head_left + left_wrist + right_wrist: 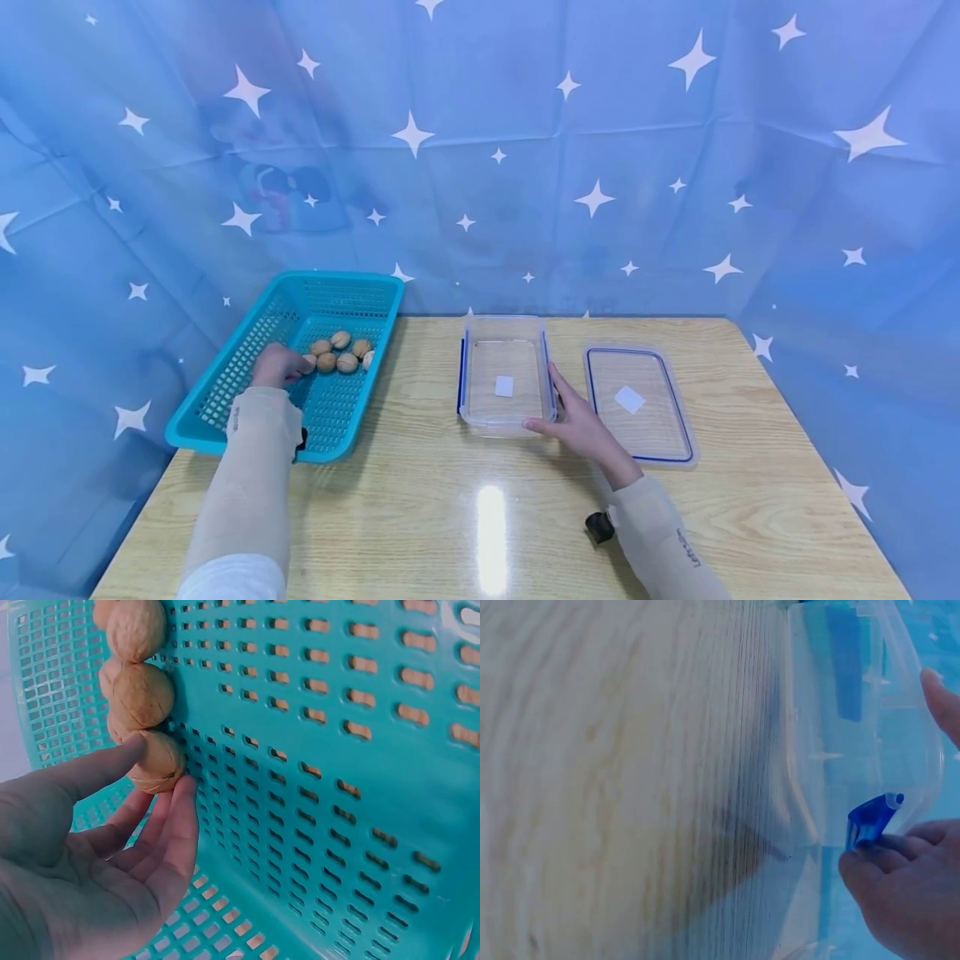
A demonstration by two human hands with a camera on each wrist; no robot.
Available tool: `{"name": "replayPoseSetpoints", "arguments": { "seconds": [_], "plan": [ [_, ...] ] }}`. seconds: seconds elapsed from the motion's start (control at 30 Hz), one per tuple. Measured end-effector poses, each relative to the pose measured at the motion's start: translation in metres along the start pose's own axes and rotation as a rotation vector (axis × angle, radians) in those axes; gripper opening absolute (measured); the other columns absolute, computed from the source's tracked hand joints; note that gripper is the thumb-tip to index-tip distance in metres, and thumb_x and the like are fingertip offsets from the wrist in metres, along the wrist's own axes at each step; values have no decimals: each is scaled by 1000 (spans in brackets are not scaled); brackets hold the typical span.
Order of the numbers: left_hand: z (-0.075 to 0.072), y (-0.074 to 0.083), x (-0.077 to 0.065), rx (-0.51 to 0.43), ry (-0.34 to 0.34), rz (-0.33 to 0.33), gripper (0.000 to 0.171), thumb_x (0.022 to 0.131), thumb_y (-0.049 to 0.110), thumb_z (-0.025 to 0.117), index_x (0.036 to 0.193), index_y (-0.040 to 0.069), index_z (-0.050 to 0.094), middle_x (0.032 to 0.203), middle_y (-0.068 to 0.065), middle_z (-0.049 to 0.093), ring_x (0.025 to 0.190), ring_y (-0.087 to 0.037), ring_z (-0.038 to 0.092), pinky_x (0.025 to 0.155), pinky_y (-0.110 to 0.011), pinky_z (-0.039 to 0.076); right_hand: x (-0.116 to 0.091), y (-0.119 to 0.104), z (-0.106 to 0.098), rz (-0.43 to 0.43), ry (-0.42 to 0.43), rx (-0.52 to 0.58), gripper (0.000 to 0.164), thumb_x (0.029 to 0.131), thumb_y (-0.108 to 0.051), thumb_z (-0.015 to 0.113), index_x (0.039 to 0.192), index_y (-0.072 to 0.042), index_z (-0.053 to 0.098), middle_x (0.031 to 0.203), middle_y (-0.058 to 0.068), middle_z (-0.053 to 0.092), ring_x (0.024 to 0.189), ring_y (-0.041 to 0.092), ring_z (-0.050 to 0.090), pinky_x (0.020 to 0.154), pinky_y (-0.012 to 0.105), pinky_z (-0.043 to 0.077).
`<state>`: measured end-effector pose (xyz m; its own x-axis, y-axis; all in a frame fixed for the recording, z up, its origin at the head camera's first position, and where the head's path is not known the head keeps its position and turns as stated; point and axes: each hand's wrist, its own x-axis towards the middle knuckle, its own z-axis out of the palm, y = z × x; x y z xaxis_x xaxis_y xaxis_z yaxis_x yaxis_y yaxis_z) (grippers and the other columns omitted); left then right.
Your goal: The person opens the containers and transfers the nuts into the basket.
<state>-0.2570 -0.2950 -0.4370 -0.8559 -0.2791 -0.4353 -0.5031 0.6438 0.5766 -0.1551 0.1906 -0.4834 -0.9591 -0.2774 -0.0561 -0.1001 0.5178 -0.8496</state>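
Note:
Inside the teal plastic basket [330,429], my left hand [277,365] pinches a walnut [156,769] between thumb and fingertips. It is the end one of several walnuts [347,362] clustered on the basket floor. At the middle of the table, my right hand [581,425] holds the near right corner of a clear plastic food container [480,408], thumb at the front and fingers along the right side. In the right wrist view, the fingers touch a blue side latch [874,817] that hangs outward. A white square label shows on the container, which has no walnuts in it.
A clear lid [652,417] with a blue seal lies flat to the right of the container, partly behind my right wrist. The wooden table [420,500] backs onto a blue curtain [517,225] with white stars. Raised perforated walls surround the walnuts.

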Motion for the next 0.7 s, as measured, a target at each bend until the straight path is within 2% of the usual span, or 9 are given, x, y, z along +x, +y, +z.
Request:
{"name": "replayPoseSetpoints", "arguments": {
  "seconds": [0.1, 0.2, 0.27, 0.37, 0.4, 0.5, 0.6, 0.63, 0.7],
  "plan": [
    [0, 0, -1, 0, -6, -13, 26, 97, 17, 58, 112, -4, 55, 93, -16, 59, 77, -23, 59, 58, -28, 51, 0, -1, 0, -4, -4, -4, 102, 92, -31, 72, 161, -11, 0, 168, 20, 1, 151, 47, 15, 121, 62, 21],
    [-1, -1, -3, -8, -9, -20, 20, 98, 19, 56, 104, 0, 53, 95, -16, 56, 79, -25, 57, 60, -30, 49, 2, -2, -1, 7, -6, 7, 102, 92, -30, 72, 161, -12, -1, 168, 18, 0, 151, 47, 14, 121, 61, 21],
    [-3, -1, -4, -12, -5, -21, 17, 99, 20, 55, 95, 4, 49, 89, -12, 53, 78, -24, 55, 62, -32, 48, 3, -3, -1, 6, -12, 7, 102, 92, -30, 72, 161, -12, -1, 168, 19, -1, 151, 47, 15, 121, 61, 21],
    [-6, 0, -5, -35, -1, -15, 19, 100, 21, 51, 87, 8, 46, 73, -6, 47, 67, -21, 50, 61, -34, 46, 5, -3, -1, 14, -12, 6, 103, 91, -31, 73, 161, -13, -1, 168, 18, 0, 151, 47, 16, 121, 62, 21],
    [-7, 0, -5, -42, -1, -3, 19, 100, 21, 50, 93, 4, 50, 76, -9, 49, 66, -20, 49, 61, -34, 46, 5, -4, -2, 11, -12, -3, 103, 91, -31, 73, 162, -13, 0, 168, 19, 1, 150, 48, 17, 121, 62, 21],
    [-8, 2, -4, -60, -3, 11, 19, 101, 21, 47, 94, 3, 49, 74, -10, 45, 60, -17, 44, 61, -36, 44, 6, -4, -4, 11, -11, -27, 105, 89, -34, 75, 162, -13, 2, 168, 19, 3, 151, 47, 16, 121, 63, 20],
    [-9, 4, -1, -50, -3, 31, 23, 102, 19, 43, 84, 6, 47, 70, -7, 42, 58, -17, 41, 60, -36, 42, 6, -5, -10, 11, -17, -53, 105, 89, -38, 75, 162, -12, 3, 168, 18, 5, 152, 45, 14, 121, 65, 18],
    [-9, 5, 0, -43, -3, 35, 27, 103, 19, 42, 78, 10, 40, 64, -1, 36, 56, -15, 39, 59, -35, 42, 5, -5, -12, 16, -19, -55, 106, 88, -39, 75, 162, -13, 3, 168, 17, 5, 153, 44, 13, 121, 65, 17],
    [-10, 8, 1, -51, 14, 57, 27, 104, 18, 39, 80, 9, 48, 60, 2, 39, 54, -14, 40, 59, -36, 44, 5, -5, -18, 22, -19, -67, 105, 89, -41, 74, 162, -14, 4, 169, 16, 5, 153, 44, 12, 120, 67, 17]
  ]
}}
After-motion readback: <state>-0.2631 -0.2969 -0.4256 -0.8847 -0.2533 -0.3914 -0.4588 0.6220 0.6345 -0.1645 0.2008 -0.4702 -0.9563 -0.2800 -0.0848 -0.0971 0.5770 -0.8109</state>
